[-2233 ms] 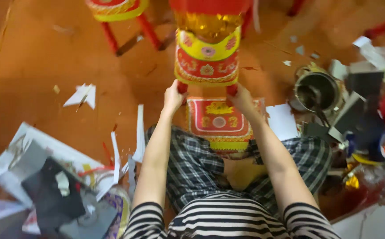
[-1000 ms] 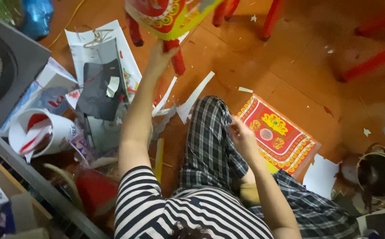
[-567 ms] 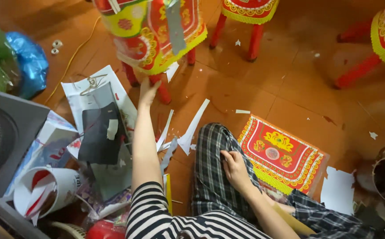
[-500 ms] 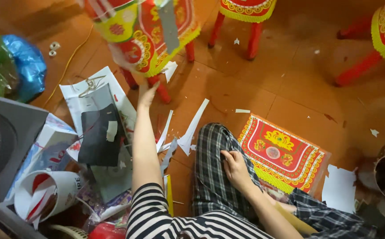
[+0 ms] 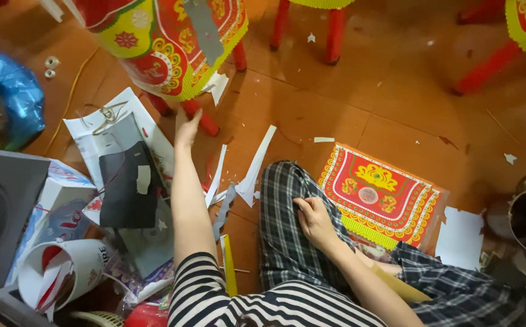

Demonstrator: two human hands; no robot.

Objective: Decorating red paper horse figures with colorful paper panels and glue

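Head view looks down on a person in a striped top and checked trousers (image 5: 287, 230) sitting on an orange tiled floor (image 5: 396, 103). Their left hand (image 5: 187, 124) reaches forward with fingers loosely spread, touching or just under the lower edge of a red and yellow patterned paper figure (image 5: 166, 42) that stands on red legs; whether the fingers pinch anything cannot be told. Their right hand (image 5: 314, 221) rests on the knee, fingers curled loosely and holding nothing. Just beside that knee lies a flat red and yellow ornamented sheet (image 5: 381, 194) on the floor. White paper scraps (image 5: 257, 169) lie between the arm and the leg. To the left sit a dark flat pouch (image 5: 124, 184) on white paper, a blue foil bag (image 5: 15, 103) and a white paper cup (image 5: 63, 278) on its side
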